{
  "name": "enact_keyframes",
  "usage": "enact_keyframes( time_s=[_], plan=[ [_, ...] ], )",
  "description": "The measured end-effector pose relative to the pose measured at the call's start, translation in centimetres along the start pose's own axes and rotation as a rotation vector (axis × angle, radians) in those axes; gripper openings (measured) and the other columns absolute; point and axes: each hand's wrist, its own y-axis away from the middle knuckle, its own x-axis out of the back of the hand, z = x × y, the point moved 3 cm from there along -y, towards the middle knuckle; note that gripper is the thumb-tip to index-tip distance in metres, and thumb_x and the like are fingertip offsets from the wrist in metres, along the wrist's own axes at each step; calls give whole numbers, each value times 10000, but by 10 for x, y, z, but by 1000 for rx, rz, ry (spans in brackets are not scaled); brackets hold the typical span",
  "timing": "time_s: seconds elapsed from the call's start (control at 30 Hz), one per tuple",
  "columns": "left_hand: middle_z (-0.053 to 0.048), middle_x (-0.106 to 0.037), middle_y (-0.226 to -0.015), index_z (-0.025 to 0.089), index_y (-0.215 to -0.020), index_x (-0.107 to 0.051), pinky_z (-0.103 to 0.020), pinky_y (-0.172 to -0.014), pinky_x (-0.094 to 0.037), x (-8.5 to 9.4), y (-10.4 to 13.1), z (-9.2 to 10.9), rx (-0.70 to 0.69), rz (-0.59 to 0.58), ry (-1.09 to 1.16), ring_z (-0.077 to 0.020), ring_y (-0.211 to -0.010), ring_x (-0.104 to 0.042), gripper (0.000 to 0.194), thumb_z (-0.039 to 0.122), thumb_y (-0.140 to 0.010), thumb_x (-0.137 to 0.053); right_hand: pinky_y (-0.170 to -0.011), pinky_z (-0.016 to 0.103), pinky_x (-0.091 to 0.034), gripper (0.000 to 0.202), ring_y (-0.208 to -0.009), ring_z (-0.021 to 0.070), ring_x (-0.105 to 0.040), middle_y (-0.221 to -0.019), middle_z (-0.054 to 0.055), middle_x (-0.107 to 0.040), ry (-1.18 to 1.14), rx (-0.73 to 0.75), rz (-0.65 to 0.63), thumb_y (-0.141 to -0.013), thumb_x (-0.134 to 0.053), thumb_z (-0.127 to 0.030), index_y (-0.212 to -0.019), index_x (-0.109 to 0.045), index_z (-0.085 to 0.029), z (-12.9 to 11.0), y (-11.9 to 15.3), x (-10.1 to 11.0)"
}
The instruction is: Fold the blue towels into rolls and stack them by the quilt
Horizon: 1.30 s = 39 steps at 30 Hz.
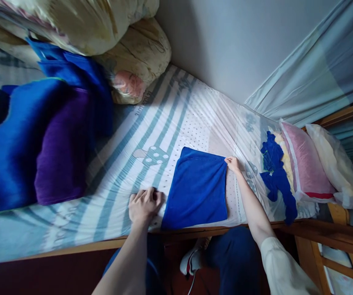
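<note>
A blue cloth (pixel 199 190), folded into a rough square with a stitched seam near its far edge, lies flat on the bed's striped sheet (pixel 115 164). At the cloth's far right corner, my right hand (pixel 232 163) is closed, pinching the fabric between thumb and fingers. My left hand (pixel 144 205) rests on the sheet just left of the cloth. Its fingers are curled in, with no cloth visible in them.
Blue fabric (pixel 19 151) and a purple cloth (pixel 62 151) are heaped at left, beside bulky cream bedding (pixel 139 57). Crumpled blue fabric (pixel 273 168) lies near a pink pillow (pixel 305 159) at right. A wooden bed rail (pixel 333 233) borders the near edge; a wall (pixel 222 45) stands behind.
</note>
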Motion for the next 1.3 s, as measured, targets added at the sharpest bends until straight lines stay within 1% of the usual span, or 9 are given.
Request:
enact_keyframes(
  time_s=[0.13,0.3,0.47,0.6,0.8,0.93,1.03,1.17,1.3],
  plan=[
    [-105,-686,-704,223,-680,-592,-385,-812,-375,-1,0,-1,-15,12,-21,-273,-821,-638,252,354,-840,-449,-830,339,-558,83,-813,219,-706,-807,62,-754,74,-41,52,-821,-632,-247,-800,-699,-202,-4,-5,-1],
    [-88,-679,-666,225,-659,-582,-370,-769,-376,-4,0,-2,-35,64,-33,-258,-765,-628,235,341,-827,-465,-911,357,-526,159,-914,223,-664,-1012,113,-711,156,125,171,-927,-541,-274,-886,-674,-199,-9,14,-15],
    [-69,-666,-627,231,-632,-558,-358,-740,-380,-4,2,-5,-76,151,-26,-244,-721,-620,205,311,-810,-494,-882,357,-522,245,-905,232,-638,-972,132,-674,172,253,385,-1008,-462,-324,-897,-637,-193,-7,31,-29],
    [-53,-653,-639,232,-629,-543,-345,-724,-398,-2,2,-9,-35,150,27,-221,-682,-605,232,326,-836,-495,-868,367,-518,238,-886,237,-631,-935,120,-666,166,296,413,-1008,-453,-319,-894,-625,-201,-6,32,-33],
    [-23,-652,-685,212,-804,-636,-295,-654,-459,14,-45,1,81,139,350,-175,-640,-603,289,402,-919,-451,-873,383,-502,128,-897,247,-614,-920,101,-644,129,299,424,-934,-480,-236,-873,-590,-219,-7,36,-36],
    [-90,-739,-1030,197,-1086,-696,-314,-782,-543,21,-115,39,-243,-110,474,-197,-855,-674,377,471,-957,-472,-855,380,-503,100,-871,243,-610,-892,83,-640,93,286,412,-900,-489,-203,-837,-559,-236,-7,37,-37],
    [-98,-736,-1073,214,-1168,-709,-337,-820,-560,17,-162,64,-474,-384,433,-215,-894,-672,421,518,-941,-528,-832,368,-513,109,-845,233,-619,-874,75,-644,62,291,425,-911,-491,-202,-834,-557,-240,-7,36,-37],
    [-46,-718,-913,238,-1029,-764,-283,-683,-533,11,-201,82,-564,-695,360,-163,-713,-627,399,576,-892,-602,-807,357,-524,110,-833,225,-629,-867,66,-649,20,305,433,-924,-505,-214,-842,-573,-244,-5,37,-38],
    [-16,-688,-821,236,-825,-750,-246,-588,-476,8,-213,90,-566,-830,344,-128,-616,-572,372,588,-863,-636,-790,355,-532,107,-817,221,-632,-855,60,-654,-13,296,429,-928,-520,-227,-846,-585,-245,-3,38,-37]
  ],
)
